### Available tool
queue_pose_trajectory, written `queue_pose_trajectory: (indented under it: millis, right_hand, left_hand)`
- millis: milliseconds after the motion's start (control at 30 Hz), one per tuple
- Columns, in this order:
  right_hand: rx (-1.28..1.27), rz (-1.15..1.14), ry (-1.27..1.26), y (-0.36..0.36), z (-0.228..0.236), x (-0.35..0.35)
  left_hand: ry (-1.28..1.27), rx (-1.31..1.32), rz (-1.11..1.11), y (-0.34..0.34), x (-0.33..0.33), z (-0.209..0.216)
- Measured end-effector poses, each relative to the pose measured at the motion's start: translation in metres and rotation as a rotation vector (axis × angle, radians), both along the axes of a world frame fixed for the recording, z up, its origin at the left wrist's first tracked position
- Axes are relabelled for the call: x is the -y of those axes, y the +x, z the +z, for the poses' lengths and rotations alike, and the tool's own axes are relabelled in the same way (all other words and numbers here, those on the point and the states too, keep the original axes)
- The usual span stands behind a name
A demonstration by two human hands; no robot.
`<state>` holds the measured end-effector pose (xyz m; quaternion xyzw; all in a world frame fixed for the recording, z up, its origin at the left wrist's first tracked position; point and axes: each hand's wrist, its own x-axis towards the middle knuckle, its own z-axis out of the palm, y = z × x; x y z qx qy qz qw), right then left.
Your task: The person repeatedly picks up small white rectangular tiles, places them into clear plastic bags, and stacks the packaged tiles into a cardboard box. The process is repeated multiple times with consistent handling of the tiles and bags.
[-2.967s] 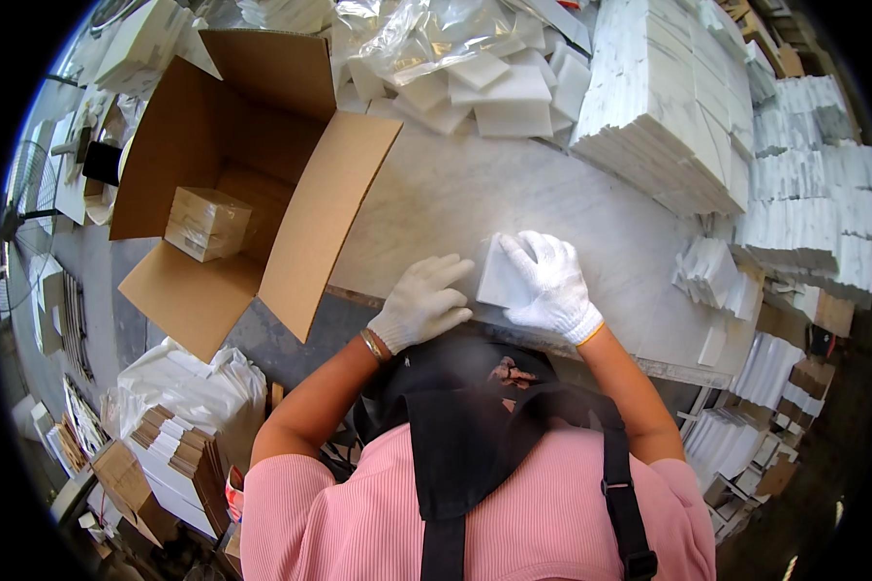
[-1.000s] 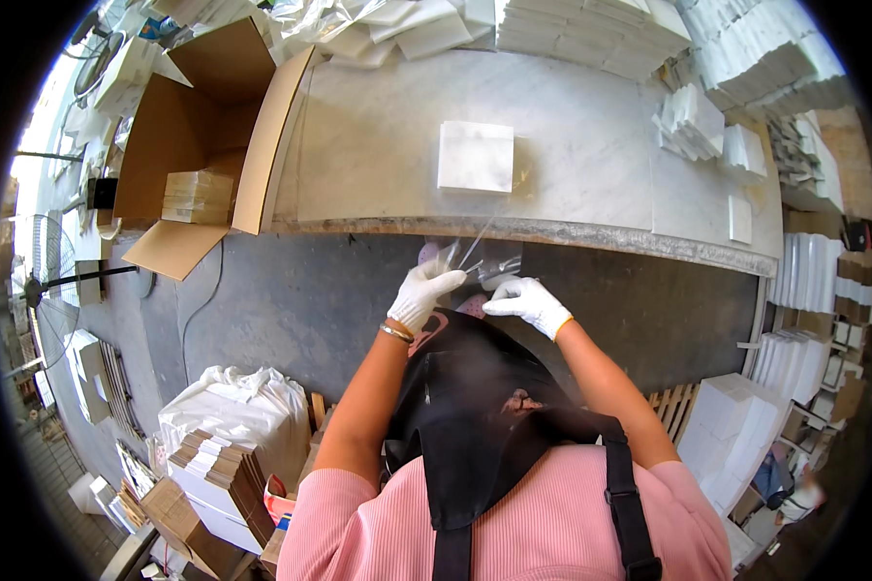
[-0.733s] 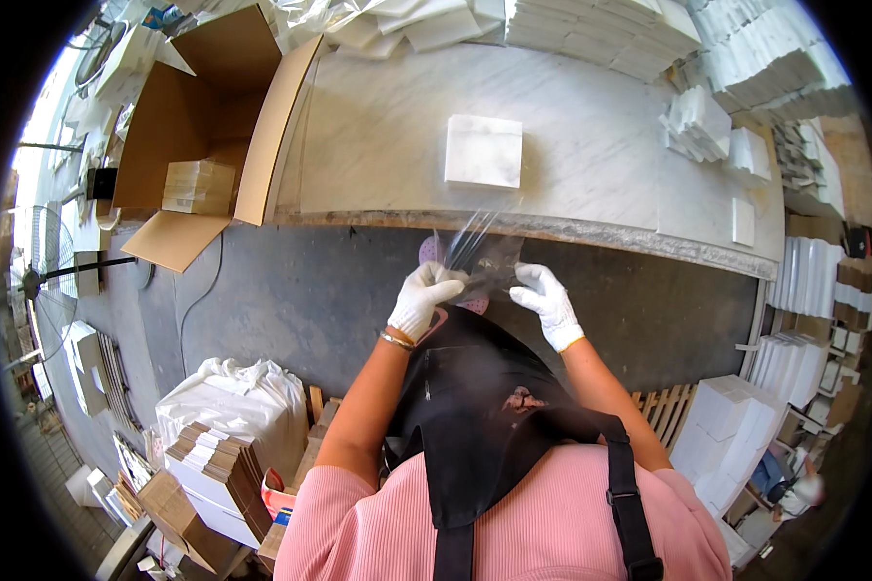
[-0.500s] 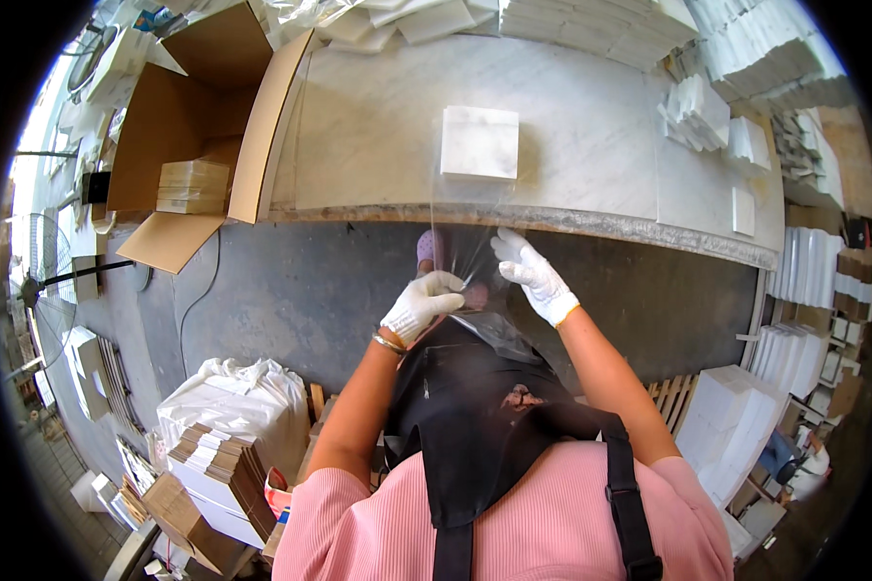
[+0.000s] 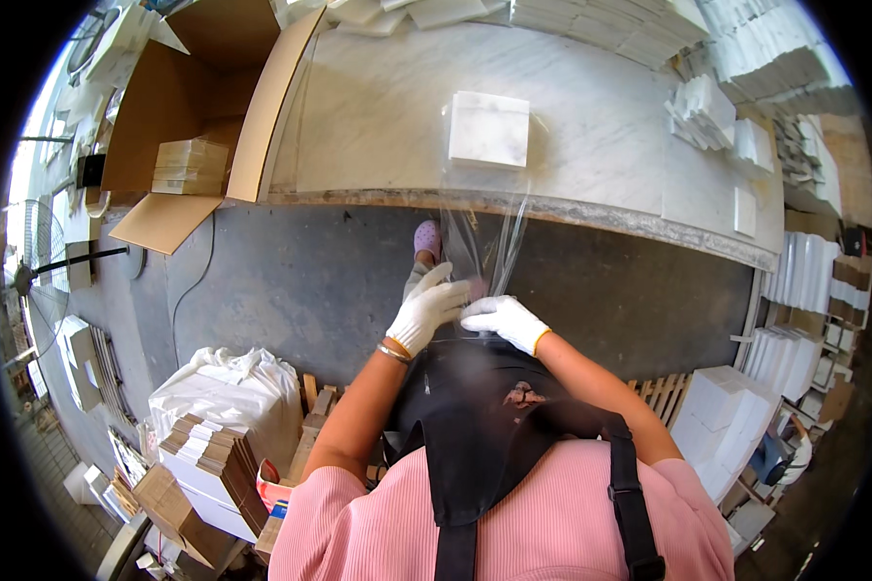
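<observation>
Marble table (image 5: 358, 116) at frame top; below its square white stack (image 5: 489, 129), right hand (image 5: 506, 321) pinches glossy film (image 5: 511, 242), left hand (image 5: 424, 312) grip unclear!

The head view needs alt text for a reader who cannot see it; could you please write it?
A person's white-gloved left grip and right grip are close together at clear plastic film that stretches toward a white block on a pale marbled table. An open cardboard box holding a wrapped bundle is at left.

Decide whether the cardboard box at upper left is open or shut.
Open: the near flap of the cardboard box folds outward, and a wrapped stack shows inside.
</observation>
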<state>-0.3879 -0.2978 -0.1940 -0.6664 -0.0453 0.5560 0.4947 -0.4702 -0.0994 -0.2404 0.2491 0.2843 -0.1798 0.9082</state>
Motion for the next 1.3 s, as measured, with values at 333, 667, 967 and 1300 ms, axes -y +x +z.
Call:
queue_pose_trajectory:
  millis: [333,667,967,1300]
  right_hand:
    - [0.005,0.134,-0.1,-0.004,0.019,0.0]
    - [0.134,0.201,-0.01,-0.013,0.024,0.015]
    - [-0.105,0.049,0.347,0.02,0.126,0.013]
    - [-0.03,-0.349,0.794,0.18,0.174,-0.052]
  left_hand:
    - [0.626,0.019,-0.26,0.019,-0.004,0.059]
    - [0.722,-0.059,-0.344,-0.028,-0.016,0.081]
    - [0.292,0.163,-0.104,-0.015,-0.022,0.153]
    - [0.04,0.461,0.159,0.173,-0.058,0.221]
